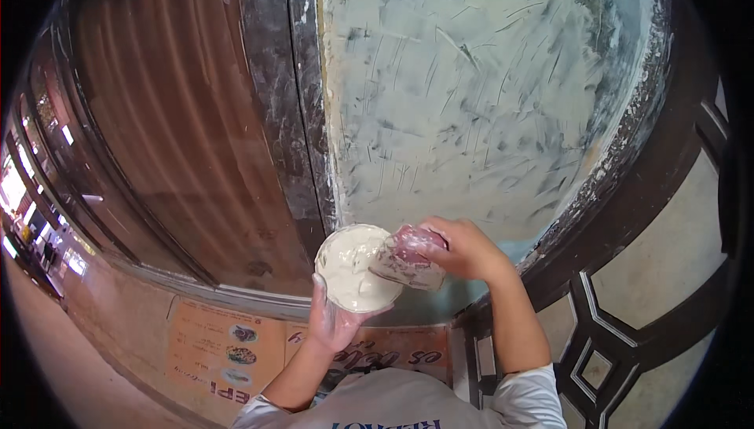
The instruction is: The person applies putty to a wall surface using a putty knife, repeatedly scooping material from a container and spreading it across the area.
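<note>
Starting big: facing a tall wall patch (pixel 471 75), pale and chalky, scored with dark scratches and grey smudges. Off to the left, a glossy brown panel (pixel 173 115), rippled in long bands, beside dark chipped framing (pixel 287 91). Down low, a flat orange printed sheet (pixel 206 350). Now in to the round bowl (pixel 319 258), right there in front of the wall patch, filled near to its rim with creamy paste (pixel 349 273). Likely weighty for its size, apt to tip if held by the edge alone; best cradled from beneath and up the side, just as in the left hand (pixel 338 323), curled around it and gripping. Next, the broad scraper (pixel 412 260), leaning in over the paste, gripped in the right hand (pixel 465 248) by its pink upper part. Probably light and stiff, maybe slippery with those smears (pixel 424 273); best pinched high, clear of the coated edge. Last, soft peaks and folds in that paste, glossy, probably slow to flow.
</note>
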Demonstrator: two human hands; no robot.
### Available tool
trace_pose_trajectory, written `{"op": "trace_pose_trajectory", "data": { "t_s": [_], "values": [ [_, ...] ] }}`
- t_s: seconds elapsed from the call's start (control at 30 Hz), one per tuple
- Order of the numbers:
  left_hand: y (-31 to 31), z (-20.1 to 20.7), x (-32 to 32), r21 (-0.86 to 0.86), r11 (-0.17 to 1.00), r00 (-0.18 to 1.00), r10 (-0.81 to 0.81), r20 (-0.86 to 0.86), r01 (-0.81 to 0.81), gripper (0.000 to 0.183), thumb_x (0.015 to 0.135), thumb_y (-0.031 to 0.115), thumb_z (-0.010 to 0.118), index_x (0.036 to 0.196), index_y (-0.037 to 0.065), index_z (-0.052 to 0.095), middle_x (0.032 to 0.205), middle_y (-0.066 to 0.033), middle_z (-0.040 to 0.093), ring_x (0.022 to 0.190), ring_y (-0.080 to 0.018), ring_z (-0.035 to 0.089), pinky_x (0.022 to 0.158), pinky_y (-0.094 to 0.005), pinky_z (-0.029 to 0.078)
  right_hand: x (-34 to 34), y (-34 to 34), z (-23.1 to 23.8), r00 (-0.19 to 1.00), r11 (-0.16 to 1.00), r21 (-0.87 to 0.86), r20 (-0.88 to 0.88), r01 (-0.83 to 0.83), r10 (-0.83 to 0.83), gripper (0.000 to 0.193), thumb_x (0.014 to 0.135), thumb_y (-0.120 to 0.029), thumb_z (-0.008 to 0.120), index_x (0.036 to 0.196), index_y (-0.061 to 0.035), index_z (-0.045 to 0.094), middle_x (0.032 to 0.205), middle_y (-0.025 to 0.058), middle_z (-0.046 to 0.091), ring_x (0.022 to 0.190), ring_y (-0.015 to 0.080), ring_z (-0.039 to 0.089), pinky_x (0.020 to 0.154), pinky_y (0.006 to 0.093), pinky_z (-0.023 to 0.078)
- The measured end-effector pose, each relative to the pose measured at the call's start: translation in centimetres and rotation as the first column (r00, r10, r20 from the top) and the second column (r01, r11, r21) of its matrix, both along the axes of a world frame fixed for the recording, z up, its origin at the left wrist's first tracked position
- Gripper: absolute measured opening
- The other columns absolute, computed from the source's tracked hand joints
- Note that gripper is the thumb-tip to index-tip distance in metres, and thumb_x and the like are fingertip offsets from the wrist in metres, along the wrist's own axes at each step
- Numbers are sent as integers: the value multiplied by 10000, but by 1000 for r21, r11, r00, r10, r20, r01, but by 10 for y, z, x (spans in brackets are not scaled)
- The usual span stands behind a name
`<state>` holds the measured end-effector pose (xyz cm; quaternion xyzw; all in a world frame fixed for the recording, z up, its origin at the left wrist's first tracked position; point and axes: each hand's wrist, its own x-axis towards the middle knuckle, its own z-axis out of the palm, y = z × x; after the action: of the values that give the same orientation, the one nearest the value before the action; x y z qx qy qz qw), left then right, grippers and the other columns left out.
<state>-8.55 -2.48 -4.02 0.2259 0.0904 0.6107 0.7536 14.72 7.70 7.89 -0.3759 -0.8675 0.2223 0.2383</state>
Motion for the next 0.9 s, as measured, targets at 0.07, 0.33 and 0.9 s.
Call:
{"op": "trace_pose_trajectory", "data": {
  "t_s": [0.07,0.33,0.9],
  "values": [
    [0,-9,-6,-2,1000,995,14,95,-14,816,973,642,382,1577,143,153,1607,-151,253,1434,-407,328,1089,-681,345,7,-15,-3,1000,1000,12,16,27,-27,267,841,-211,713,1049,-61,637,841,174,660,733,371,623,676,392,494],
    [1,-20,-1,-56,997,997,58,-48,-61,780,980,632,365,1573,159,182,1596,-152,276,1416,-392,363,1099,-652,356,21,-55,-54,974,972,77,27,223,-225,291,810,-211,713,1030,-26,664,875,207,680,807,405,653,713,420,516],
    [6,-31,11,-38,997,984,-55,168,63,797,971,574,470,1579,156,170,1621,-176,194,1443,-470,265,1058,-738,326,91,-32,-155,765,940,-145,-550,309,-336,219,956,-159,627,1125,-21,646,995,83,693,878,171,631,767,307,510]
  ]
}}
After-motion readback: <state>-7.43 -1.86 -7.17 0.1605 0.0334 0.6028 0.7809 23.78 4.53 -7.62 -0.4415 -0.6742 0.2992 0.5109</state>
